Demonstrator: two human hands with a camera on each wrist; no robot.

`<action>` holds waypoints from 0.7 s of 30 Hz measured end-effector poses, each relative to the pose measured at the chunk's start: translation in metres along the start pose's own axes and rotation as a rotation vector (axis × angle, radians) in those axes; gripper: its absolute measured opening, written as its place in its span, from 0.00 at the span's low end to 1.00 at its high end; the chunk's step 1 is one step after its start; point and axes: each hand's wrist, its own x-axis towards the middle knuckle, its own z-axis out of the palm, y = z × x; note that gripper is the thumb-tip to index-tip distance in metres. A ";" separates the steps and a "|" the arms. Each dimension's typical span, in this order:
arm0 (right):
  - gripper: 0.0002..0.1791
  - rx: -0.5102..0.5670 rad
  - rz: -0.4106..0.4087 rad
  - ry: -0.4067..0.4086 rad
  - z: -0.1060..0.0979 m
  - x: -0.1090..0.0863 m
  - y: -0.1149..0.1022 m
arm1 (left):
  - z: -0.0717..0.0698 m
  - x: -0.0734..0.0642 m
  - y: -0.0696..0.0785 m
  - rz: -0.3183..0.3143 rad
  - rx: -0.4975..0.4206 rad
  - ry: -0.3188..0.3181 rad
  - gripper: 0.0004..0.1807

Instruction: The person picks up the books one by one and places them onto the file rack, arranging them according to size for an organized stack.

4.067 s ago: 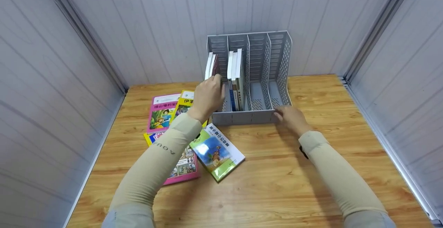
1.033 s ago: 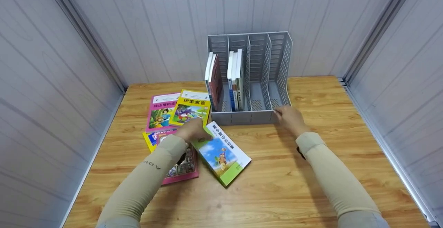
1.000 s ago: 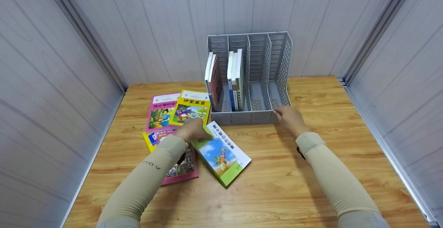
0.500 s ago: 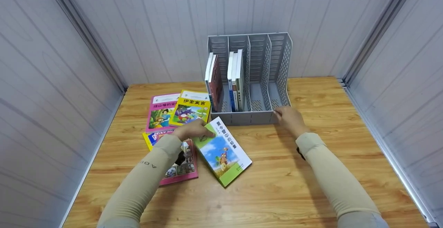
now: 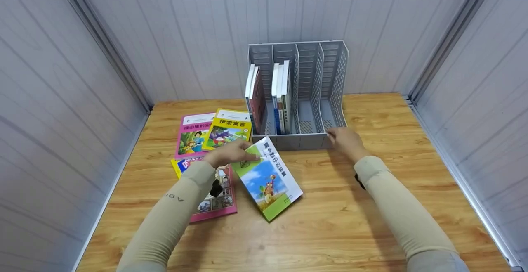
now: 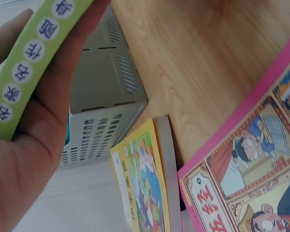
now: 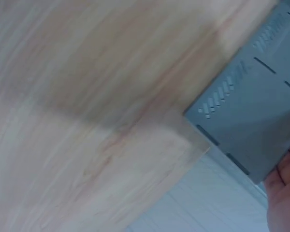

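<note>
My left hand (image 5: 229,153) grips a green and white paperback book (image 5: 266,185) by its spine near the upper left corner. The picture cover faces up and the top end is raised, close to the rack's front. In the left wrist view the green spine (image 6: 34,50) lies between thumb and fingers. My right hand (image 5: 348,144) pinches the front right corner of a grey file rack (image 5: 299,142); the right wrist view has its fingers (image 7: 287,169) at the rack's edge. A red-brown book (image 5: 258,102) stands with others in the leftmost compartment, and white-edged books (image 5: 284,78) fill part of the second.
Left of the rack lie a yellow storybook (image 5: 227,133) and a pink storybook (image 5: 190,138), overlapping. Nearer, a pink comic book (image 5: 222,199) covers most of a yellow and blue book (image 5: 176,166). A panelled wall (image 5: 198,36) rises behind the rack.
Earlier, my left hand was at the red-brown book in the leftmost compartment. It then moved to the green and white book, whose top end has since risen toward the rack. My right hand stays put.
</note>
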 end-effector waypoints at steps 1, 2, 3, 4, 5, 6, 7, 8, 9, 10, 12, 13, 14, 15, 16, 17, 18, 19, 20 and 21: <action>0.22 0.005 0.002 -0.022 -0.002 -0.001 -0.001 | 0.000 0.000 0.000 0.004 -0.011 0.011 0.10; 0.25 0.011 0.002 -0.038 -0.005 -0.002 -0.002 | -0.001 0.000 0.001 0.002 -0.025 0.026 0.10; 0.27 0.024 0.003 -0.048 -0.007 -0.003 -0.003 | -0.001 0.000 0.001 0.001 -0.042 0.040 0.10; 0.29 0.040 -0.002 -0.043 -0.009 -0.004 -0.004 | -0.002 0.000 0.001 0.000 -0.059 0.053 0.11; 0.30 0.051 -0.014 -0.027 -0.012 -0.005 -0.006 | -0.002 0.000 0.002 -0.007 -0.076 0.068 0.13; 0.31 0.060 -0.029 -0.005 -0.015 -0.006 -0.008 | -0.003 -0.001 0.003 -0.017 -0.095 0.082 0.14; 0.32 0.067 -0.053 0.026 -0.018 -0.007 -0.011 | -0.003 -0.002 0.003 -0.020 -0.114 0.096 0.14; 0.32 0.077 -0.080 0.064 -0.021 -0.008 -0.014 | -0.003 -0.002 0.004 -0.019 -0.133 0.109 0.15; 0.31 0.084 -0.108 0.106 -0.024 -0.009 -0.017 | -0.002 -0.003 0.004 -0.015 -0.157 0.121 0.16; 0.31 0.089 -0.139 0.146 -0.027 -0.010 -0.021 | -0.002 -0.003 0.005 -0.011 -0.187 0.136 0.16; 0.30 0.093 -0.194 0.215 -0.035 -0.013 -0.030 | 0.001 -0.004 0.008 0.003 -0.261 0.167 0.17; 0.29 0.096 -0.220 0.248 -0.038 -0.015 -0.035 | 0.002 -0.004 0.010 0.012 -0.299 0.183 0.17; 0.29 0.099 -0.242 0.276 -0.041 -0.018 -0.040 | 0.003 -0.004 0.012 0.016 -0.336 0.201 0.18; 0.28 0.103 -0.261 0.299 -0.045 -0.020 -0.045 | 0.004 -0.004 0.015 0.020 -0.374 0.219 0.18; 0.28 0.107 -0.281 0.319 -0.048 -0.023 -0.050 | 0.005 -0.003 0.017 0.024 -0.410 0.236 0.18; 0.27 0.103 -0.302 0.338 -0.051 -0.026 -0.055 | 0.006 -0.003 0.019 0.026 -0.439 0.254 0.18; 0.27 0.099 -0.327 0.359 -0.053 -0.029 -0.060 | 0.008 -0.002 0.021 0.036 -0.461 0.271 0.19; 0.26 0.094 -0.355 0.379 -0.056 -0.031 -0.064 | 0.009 -0.001 0.023 0.045 -0.483 0.291 0.18; 0.25 0.086 -0.385 0.397 -0.058 -0.033 -0.069 | 0.011 -0.001 0.025 0.059 -0.503 0.313 0.18; 0.24 0.073 -0.414 0.413 -0.060 -0.035 -0.074 | 0.013 0.000 0.027 0.073 -0.522 0.336 0.18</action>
